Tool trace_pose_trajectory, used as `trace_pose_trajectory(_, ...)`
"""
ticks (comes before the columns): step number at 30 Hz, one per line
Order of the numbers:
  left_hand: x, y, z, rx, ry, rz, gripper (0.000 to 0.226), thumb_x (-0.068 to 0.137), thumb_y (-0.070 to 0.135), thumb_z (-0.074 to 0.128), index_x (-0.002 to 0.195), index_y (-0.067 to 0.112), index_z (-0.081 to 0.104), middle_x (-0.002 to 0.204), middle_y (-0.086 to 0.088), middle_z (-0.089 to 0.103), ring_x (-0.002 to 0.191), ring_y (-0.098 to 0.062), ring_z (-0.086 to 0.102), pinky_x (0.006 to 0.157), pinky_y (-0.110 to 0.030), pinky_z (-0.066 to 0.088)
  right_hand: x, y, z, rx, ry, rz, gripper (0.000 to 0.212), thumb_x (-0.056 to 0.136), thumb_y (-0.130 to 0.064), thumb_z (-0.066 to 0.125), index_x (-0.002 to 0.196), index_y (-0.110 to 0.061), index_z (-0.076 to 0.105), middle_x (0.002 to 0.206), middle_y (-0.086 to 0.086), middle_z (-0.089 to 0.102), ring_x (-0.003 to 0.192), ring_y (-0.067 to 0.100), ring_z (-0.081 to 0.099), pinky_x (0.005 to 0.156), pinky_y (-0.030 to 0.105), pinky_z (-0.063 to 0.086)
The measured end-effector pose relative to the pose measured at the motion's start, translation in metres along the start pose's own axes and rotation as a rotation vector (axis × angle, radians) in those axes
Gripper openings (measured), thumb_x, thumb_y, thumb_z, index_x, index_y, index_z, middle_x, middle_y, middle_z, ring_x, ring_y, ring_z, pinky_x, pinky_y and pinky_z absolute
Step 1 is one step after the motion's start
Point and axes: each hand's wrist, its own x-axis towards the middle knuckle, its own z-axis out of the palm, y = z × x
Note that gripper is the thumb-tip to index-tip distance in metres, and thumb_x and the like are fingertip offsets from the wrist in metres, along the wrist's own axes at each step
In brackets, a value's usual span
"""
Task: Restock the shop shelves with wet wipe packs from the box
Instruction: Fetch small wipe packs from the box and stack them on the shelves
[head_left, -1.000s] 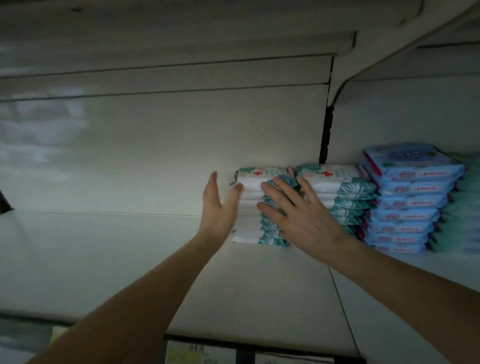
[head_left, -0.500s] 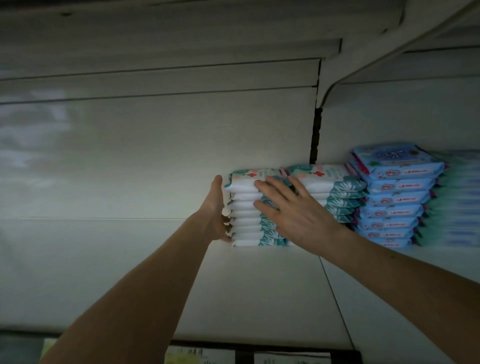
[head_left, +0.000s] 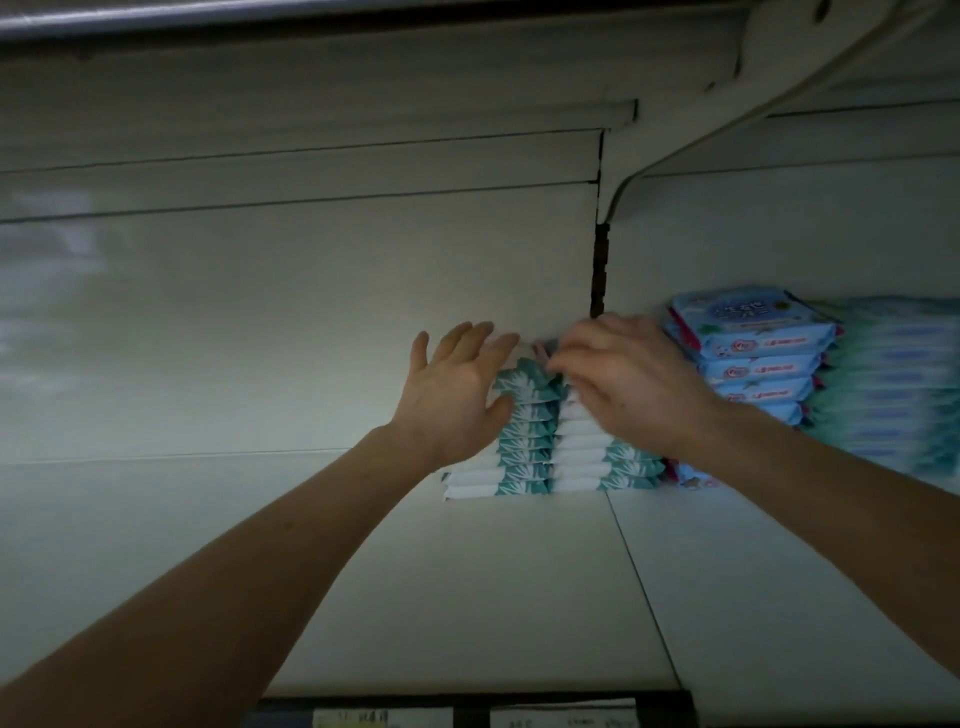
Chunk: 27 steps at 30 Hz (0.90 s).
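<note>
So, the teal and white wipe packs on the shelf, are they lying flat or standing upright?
Lying flat. The teal and white wipe packs are piled one upon another in two stacks side by side on the shelf.

Nothing on my feed reads cleanly.
On the blue wet wipe packs (head_left: 753, 332) at right centre, the top pack carries a pale printed title, and small red-and-white badges repeat along the pack edges below it, but I can't make out a single letter. The teal-and-white wet wipe packs (head_left: 524, 452) at centre show me a leaf print. The shelf-edge price tags (head_left: 382, 719) along the bottom bear faint marks, too blurred to read.
</note>
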Motion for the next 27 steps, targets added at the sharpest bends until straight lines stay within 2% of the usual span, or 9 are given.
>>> trace_pose_trajectory(2, 0.014, 0.021, -0.006, 0.010, 0.014, 0.066, 0.068, 0.095, 0.041, 0.050, 0.153, 0.026, 0.019, 0.160, -0.003, 0.019, 0.147, -0.020, 0.014, 0.118, -0.052, 0.004, -0.011, 0.025, -0.018, -0.073, -0.001, 0.116, 0.023, 0.070, -0.003, 0.070, 0.093, -0.007, 0.073, 0.090, 0.012, 0.066, 0.083, 0.034, 0.060, 0.074, 0.042, 0.046)
trace_pose_trajectory(6, 0.046, 0.062, -0.007, 0.007, -0.113, 0.124, 0.065, 0.096, 0.045, 0.048, 0.153, 0.027, 0.020, 0.158, -0.003, 0.025, 0.142, -0.021, 0.029, 0.117, -0.053, 0.001, -0.025, 0.051, -0.022, -0.308, -0.228, 0.270, 0.020, 0.070, -0.018, 0.076, 0.088, -0.009, 0.073, 0.092, 0.011, 0.068, 0.093, 0.032, 0.059, 0.080, 0.038, 0.038)
trace_pose_trajectory(11, 0.062, 0.070, -0.003, 0.109, -0.161, 0.145, 0.033, 0.098, 0.033, 0.043, 0.128, 0.026, 0.056, 0.127, -0.003, 0.059, 0.117, -0.021, 0.054, 0.117, -0.049, 0.002, -0.014, 0.042, -0.008, -0.323, -0.199, 0.146, 0.028, 0.038, -0.008, 0.087, 0.054, -0.013, 0.065, 0.056, 0.004, 0.061, 0.056, 0.025, 0.061, 0.062, 0.029, 0.047)
trace_pose_trajectory(15, 0.070, 0.073, -0.006, 0.149, -0.228, 0.133, 0.037, 0.096, 0.036, 0.048, 0.129, 0.020, 0.050, 0.124, -0.007, 0.056, 0.116, -0.025, 0.054, 0.115, -0.048, 0.012, -0.026, 0.032, -0.023, -0.143, -0.095, 0.180, 0.008, 0.072, -0.012, 0.063, 0.073, -0.010, 0.071, 0.073, 0.009, 0.064, 0.068, 0.030, 0.061, 0.063, 0.033, 0.045)
trace_pose_trajectory(17, 0.075, 0.075, -0.008, 0.142, -0.277, 0.140, 0.054, 0.094, 0.047, 0.049, 0.141, 0.022, 0.039, 0.132, -0.009, 0.052, 0.120, -0.027, 0.051, 0.112, -0.045, 0.020, -0.040, 0.023, -0.026, 0.012, -0.284, 0.289, 0.024, 0.089, -0.017, 0.047, 0.091, -0.015, 0.071, 0.090, 0.006, 0.066, 0.084, 0.026, 0.062, 0.069, 0.031, 0.045)
trace_pose_trajectory(19, 0.076, 0.079, -0.007, 0.202, -0.320, 0.182, 0.072, 0.092, 0.056, 0.050, 0.151, 0.029, 0.020, 0.140, -0.011, 0.045, 0.124, -0.030, 0.046, 0.110, -0.045, 0.023, -0.056, 0.013, -0.020, 0.184, -0.684, 0.392, 0.026, 0.095, -0.025, 0.046, 0.111, -0.025, 0.067, 0.114, 0.000, 0.064, 0.103, 0.019, 0.059, 0.085, 0.029, 0.046)
trace_pose_trajectory(21, 0.075, 0.082, -0.002, 0.323, -0.310, 0.237, 0.076, 0.091, 0.056, 0.052, 0.152, 0.034, 0.013, 0.143, -0.010, 0.044, 0.125, -0.031, 0.044, 0.109, -0.046, 0.022, -0.062, 0.003, -0.006, 0.280, -0.911, 0.437, 0.034, 0.096, -0.026, 0.046, 0.128, -0.027, 0.059, 0.131, -0.002, 0.056, 0.116, 0.017, 0.053, 0.097, 0.027, 0.042)
trace_pose_trajectory(24, 0.075, 0.078, -0.001, 0.362, -0.274, 0.242, 0.074, 0.092, 0.052, 0.054, 0.152, 0.035, 0.014, 0.138, -0.008, 0.049, 0.122, -0.030, 0.048, 0.113, -0.048, 0.017, -0.057, -0.003, 0.020, 0.210, -0.981, 0.409, 0.038, 0.097, -0.025, 0.042, 0.133, -0.022, 0.054, 0.137, 0.002, 0.051, 0.122, 0.021, 0.049, 0.098, 0.029, 0.040)
trace_pose_trajectory(27, 0.073, 0.076, -0.002, 0.369, -0.279, 0.233, 0.072, 0.093, 0.052, 0.052, 0.152, 0.034, 0.015, 0.136, -0.007, 0.051, 0.122, -0.028, 0.050, 0.115, -0.053, 0.010, -0.051, -0.001, 0.036, 0.067, -0.905, 0.373, 0.026, 0.097, -0.023, 0.042, 0.112, -0.017, 0.063, 0.118, 0.006, 0.061, 0.104, 0.024, 0.057, 0.085, 0.032, 0.046)
